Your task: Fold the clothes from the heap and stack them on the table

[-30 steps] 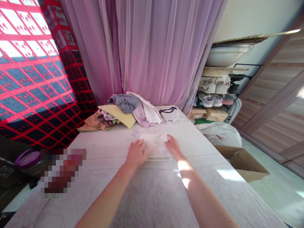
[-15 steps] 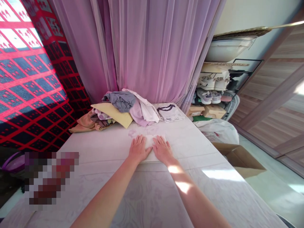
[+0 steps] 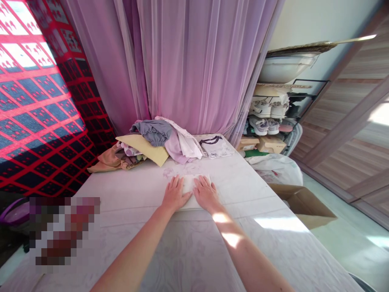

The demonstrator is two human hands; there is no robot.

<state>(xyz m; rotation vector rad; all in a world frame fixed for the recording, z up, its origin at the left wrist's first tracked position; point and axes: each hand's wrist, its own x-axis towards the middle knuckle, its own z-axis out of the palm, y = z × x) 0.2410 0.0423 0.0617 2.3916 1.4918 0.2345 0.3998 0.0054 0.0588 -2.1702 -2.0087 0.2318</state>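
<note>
A folded white cloth, perhaps a garment (image 3: 189, 187), lies flat on the pale patterned tabletop (image 3: 127, 202). My left hand (image 3: 175, 194) rests palm down on its left side with the fingers stretched out. On its right side lies my right hand (image 3: 205, 192), also flat with fingers extended. The thumbs point toward each other, with a small gap between them. Beyond the hands sits a heap of loose clothes (image 3: 154, 134) in grey, yellow, lilac and brown. To its right is a folded white shirt (image 3: 216, 147) with a dark neckline.
Behind the table hangs a purple curtain (image 3: 194, 69). At the right stand a shoe rack (image 3: 282, 97) with shoes and a basin, a white plastic bag (image 3: 276, 168) and an open cardboard box (image 3: 304, 202). A red-and-black patterned cloth (image 3: 39, 117) hangs at the left.
The view has shifted slightly. Both hands stay flat on the folded white cloth, with no clear movement against it.
</note>
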